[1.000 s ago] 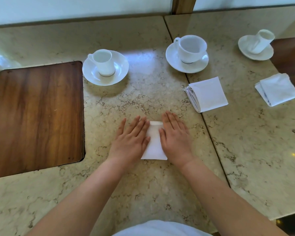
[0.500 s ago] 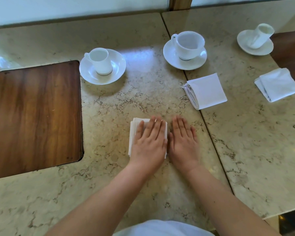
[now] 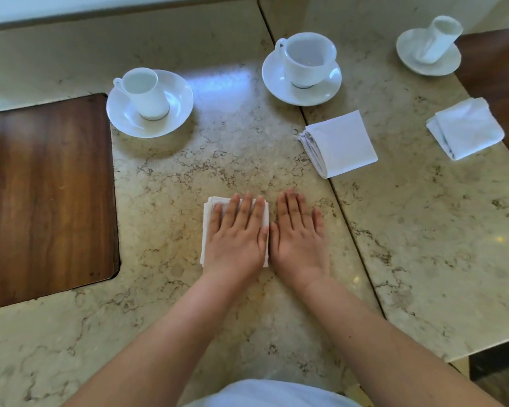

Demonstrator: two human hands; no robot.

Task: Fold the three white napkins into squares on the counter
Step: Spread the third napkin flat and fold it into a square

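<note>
We take the near napkin (image 3: 210, 207) as our landmark: it lies folded into a square on the counter (image 3: 165, 304), straight ahead of us. Our left hand (image 3: 237, 236) lies flat on top of it, palm down, fingers straight and close together, gripping nothing. Our right hand (image 3: 299, 235) lies flat on the bare stone just right of the napkin, fingers likewise extended and together, its thumb side next to the napkin's right edge.

Left of the napkin, a dark wood panel (image 3: 46, 195) is set into the counter.

Beyond the napkin and to the right, a second napkin (image 3: 340, 142) lies folded square, its layered edge facing left, across a seam in the stone. Farther right again, a third napkin (image 3: 467, 127) lies folded, looser in shape, near the counter's edge.

Beyond the near napkin and to the left, a cup (image 3: 146, 94) stands on a saucer (image 3: 177, 95); it looks empty. Beyond and to the right, a wider cup (image 3: 309, 58) stands on its saucer (image 3: 276, 83), also looking empty. Farthest right, a narrow cup (image 3: 437, 39) sits on a saucer (image 3: 409, 54); we cannot tell what, if anything, it holds.
</note>
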